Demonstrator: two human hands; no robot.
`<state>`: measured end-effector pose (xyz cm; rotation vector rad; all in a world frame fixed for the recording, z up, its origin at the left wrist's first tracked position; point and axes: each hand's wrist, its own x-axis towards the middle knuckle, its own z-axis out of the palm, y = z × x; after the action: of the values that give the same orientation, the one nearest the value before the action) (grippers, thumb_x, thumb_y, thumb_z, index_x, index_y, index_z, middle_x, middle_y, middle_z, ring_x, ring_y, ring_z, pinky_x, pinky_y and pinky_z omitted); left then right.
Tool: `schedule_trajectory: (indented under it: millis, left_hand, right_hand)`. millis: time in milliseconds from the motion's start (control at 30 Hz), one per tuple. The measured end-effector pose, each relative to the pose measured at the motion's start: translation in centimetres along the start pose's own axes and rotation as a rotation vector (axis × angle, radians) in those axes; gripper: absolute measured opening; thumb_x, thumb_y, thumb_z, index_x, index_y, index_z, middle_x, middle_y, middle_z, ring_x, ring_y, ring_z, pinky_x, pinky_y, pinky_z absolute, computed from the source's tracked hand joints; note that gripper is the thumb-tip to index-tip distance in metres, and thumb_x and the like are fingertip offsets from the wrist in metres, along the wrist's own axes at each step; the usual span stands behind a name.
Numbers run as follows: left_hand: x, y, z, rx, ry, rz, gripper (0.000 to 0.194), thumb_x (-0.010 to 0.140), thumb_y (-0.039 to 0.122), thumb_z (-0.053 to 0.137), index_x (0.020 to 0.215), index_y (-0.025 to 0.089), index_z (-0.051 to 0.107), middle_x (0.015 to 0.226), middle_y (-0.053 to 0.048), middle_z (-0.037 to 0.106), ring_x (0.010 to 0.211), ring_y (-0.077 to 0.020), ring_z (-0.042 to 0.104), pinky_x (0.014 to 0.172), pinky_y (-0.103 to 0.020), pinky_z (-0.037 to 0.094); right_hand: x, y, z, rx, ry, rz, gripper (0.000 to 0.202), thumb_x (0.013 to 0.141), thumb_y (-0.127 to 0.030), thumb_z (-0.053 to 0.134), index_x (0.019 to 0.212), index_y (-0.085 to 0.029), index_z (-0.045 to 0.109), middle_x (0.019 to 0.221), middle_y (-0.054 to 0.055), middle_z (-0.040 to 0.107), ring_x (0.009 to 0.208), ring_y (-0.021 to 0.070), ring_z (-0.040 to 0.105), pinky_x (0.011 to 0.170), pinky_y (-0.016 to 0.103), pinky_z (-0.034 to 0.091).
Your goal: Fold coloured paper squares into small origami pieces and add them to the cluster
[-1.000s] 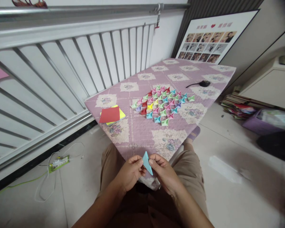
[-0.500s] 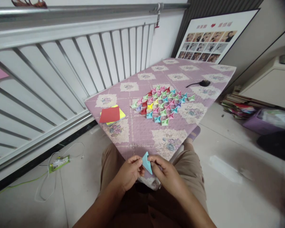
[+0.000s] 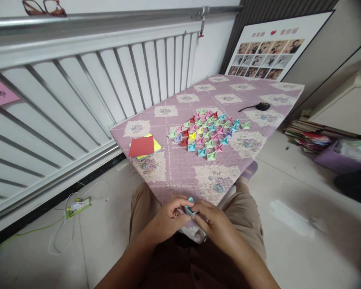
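A small light-blue folded paper (image 3: 190, 209) is pinched between both hands at the near corner of the table. My left hand (image 3: 172, 216) has its thumb and fingers closed on the paper's left side. On its right side, my right hand (image 3: 209, 218) grips it, fingertips close to those of the left. Part of the paper is hidden behind the fingers. Beyond the hands, several small folded paper pieces (image 3: 211, 143) in green, pink, red, blue and yellow stand in slanting rows. To their left lies a stack of square sheets with a red sheet (image 3: 141, 146) on top.
A purple flowered cloth (image 3: 180, 172) covers the table. A black object with a cord (image 3: 262, 106) lies toward its far right. The radiator (image 3: 108, 76) runs along the left edge. A power strip (image 3: 78, 206) is on the floor.
The blue paper has turned and now shows less between the fingers. Both hands have drawn closer together around it. The camera view has shifted slightly.
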<state>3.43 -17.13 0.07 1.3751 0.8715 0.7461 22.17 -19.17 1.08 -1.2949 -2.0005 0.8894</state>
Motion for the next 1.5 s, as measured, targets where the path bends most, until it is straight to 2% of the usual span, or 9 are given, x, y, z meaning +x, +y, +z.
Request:
schedule_trajectory:
  millis: [200,300,533,667,800,933,1167,1367,1500]
  left_hand:
    - [0.2,0.0,0.3,0.039,0.053,0.034,0.006,0.081,0.023,0.06,0.085,0.018,0.062,0.096,-0.005,0.061,0.087,-0.0174,0.055,0.08,-0.029,0.041]
    - [0.3,-0.3,0.5,0.05,0.09,0.045,0.008,0.081,0.024,0.058,0.077,0.017,0.058,0.087,-0.003,0.06,0.081,-0.0157,0.053,0.076,-0.027,0.04]
    - [0.6,0.1,1.2,0.063,0.238,-0.108,0.006,0.077,0.022,0.059,0.076,0.018,0.054,0.072,0.002,0.055,0.067,-0.0121,0.048,0.064,-0.023,0.037]
    - [0.9,0.1,1.9,-0.138,0.312,-0.089,0.018,0.073,0.019,0.062,0.089,0.019,0.054,0.083,0.0,0.059,0.078,-0.0144,0.054,0.073,-0.025,0.041]
    - [0.8,-0.5,2.1,-0.24,0.23,-0.191,0.013,0.076,0.027,0.061,0.083,0.017,0.057,0.073,0.001,0.057,0.068,-0.0131,0.052,0.067,-0.025,0.039]
    - [0.7,-0.6,1.8,-0.101,0.224,-0.186,0.012,0.077,0.028,0.061,0.074,0.017,0.057,0.066,0.002,0.052,0.063,-0.0116,0.046,0.061,-0.023,0.035]
    - [0.8,0.5,1.7,0.121,0.247,-0.105,0.004,0.074,0.021,0.06,0.072,0.017,0.06,0.065,0.002,0.052,0.063,-0.012,0.044,0.06,-0.023,0.032]
    - [0.7,-0.6,1.7,0.112,0.185,-0.133,0.01,0.074,0.022,0.061,0.067,0.017,0.056,0.062,0.003,0.047,0.06,-0.0114,0.038,0.057,-0.023,0.03]
    - [0.7,-0.8,1.6,0.057,0.187,-0.139,0.014,0.074,0.024,0.063,0.064,0.017,0.055,0.061,0.002,0.048,0.06,-0.0114,0.038,0.057,-0.023,0.028]
  right_hand:
    - [0.0,-0.5,0.0,0.162,0.054,0.045,0.015,0.088,-0.032,0.054,0.084,-0.026,0.067,0.079,0.003,0.061,0.077,0.0187,0.056,0.069,0.029,0.044]
    - [0.1,-0.7,0.2,0.211,0.107,0.067,0.017,0.088,-0.034,0.054,0.081,-0.025,0.066,0.08,0.004,0.062,0.079,0.0187,0.057,0.071,0.029,0.044]
    - [0.3,-0.5,1.8,0.3,0.267,0.244,0.016,0.083,-0.038,0.059,0.079,-0.023,0.062,0.074,0.001,0.062,0.07,0.0163,0.056,0.065,0.027,0.043]
    - [0.5,-0.4,2.6,0.426,0.349,0.303,0.021,0.08,-0.042,0.062,0.085,-0.023,0.057,0.074,0.001,0.06,0.068,0.0164,0.057,0.065,0.027,0.045]
    - [0.6,-0.3,3.1,0.521,0.381,0.325,0.028,0.079,-0.046,0.063,0.092,-0.023,0.054,0.073,0.0,0.062,0.068,0.017,0.059,0.067,0.029,0.047]
    - [0.6,0.1,3.1,0.529,0.319,0.332,0.032,0.079,-0.045,0.064,0.101,-0.023,0.057,0.076,0.0,0.063,0.071,0.0168,0.059,0.068,0.029,0.047]
    - [1.0,-0.2,2.3,0.491,0.268,0.359,0.03,0.078,-0.049,0.062,0.078,-0.02,0.064,0.072,0.001,0.062,0.069,0.0155,0.055,0.065,0.027,0.044]
    - [1.2,-0.1,2.4,0.572,0.282,0.39,0.032,0.078,-0.051,0.061,0.078,-0.019,0.063,0.072,0.001,0.061,0.067,0.0146,0.054,0.063,0.026,0.044]
    - [1.1,0.1,2.3,0.461,0.283,0.362,0.03,0.081,-0.049,0.059,0.08,-0.02,0.064,0.073,0.001,0.06,0.067,0.015,0.054,0.064,0.027,0.043]
